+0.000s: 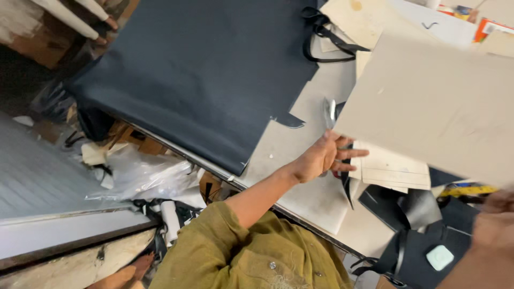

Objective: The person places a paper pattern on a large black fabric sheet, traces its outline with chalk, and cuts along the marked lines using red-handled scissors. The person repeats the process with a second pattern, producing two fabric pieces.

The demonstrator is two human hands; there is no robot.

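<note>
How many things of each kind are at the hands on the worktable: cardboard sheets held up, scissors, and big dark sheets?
Cardboard sheet held up, the right hand at its lower edge: 1
Scissors at the left hand: 1
Big dark sheet spread over the table: 1
Total: 3

A pale worktable [300, 160] filled the middle of the room, its dark metal edge running on a slant. Over the table's far end lay a big sheet of dark material [203, 69]. Below the table's near edge sat crumpled clear plastic [144, 176] and wooden scraps [128, 139] on the floor. Left of the table ran a grey ribbed surface [37, 171] with a pale ledge [69, 227] beneath it. The light was soft and even
</note>
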